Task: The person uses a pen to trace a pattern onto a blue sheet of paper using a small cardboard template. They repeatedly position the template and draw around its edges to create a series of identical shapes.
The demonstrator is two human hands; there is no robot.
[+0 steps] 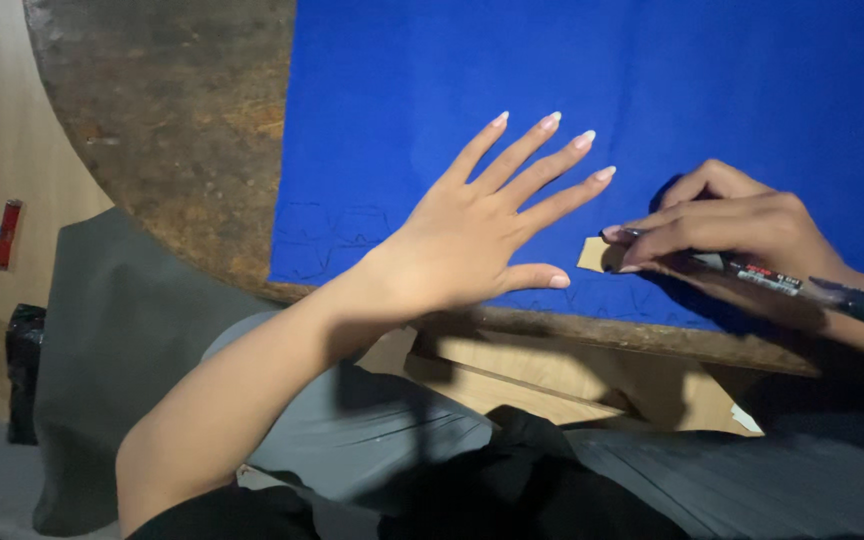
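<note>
A sheet of blue fabric (592, 80) lies on a worn, rusty-looking round table (182, 130). My left hand (482, 235) hovers flat over the fabric's near edge, fingers spread, holding nothing. My right hand (732, 225) grips a black marker pen (782, 282), its tip at a small tan cardboard template (592, 254) that rests on the fabric under my fingertips. Faint pen outlines (337, 235) show on the fabric near its lower left corner.
The table's curved rim (592, 330) runs just below both hands. Grey cloth (112, 330) covers my lap and the seat at the left. A red and blue tool (4, 232) lies on the pale floor at far left, next to a black object (24, 360).
</note>
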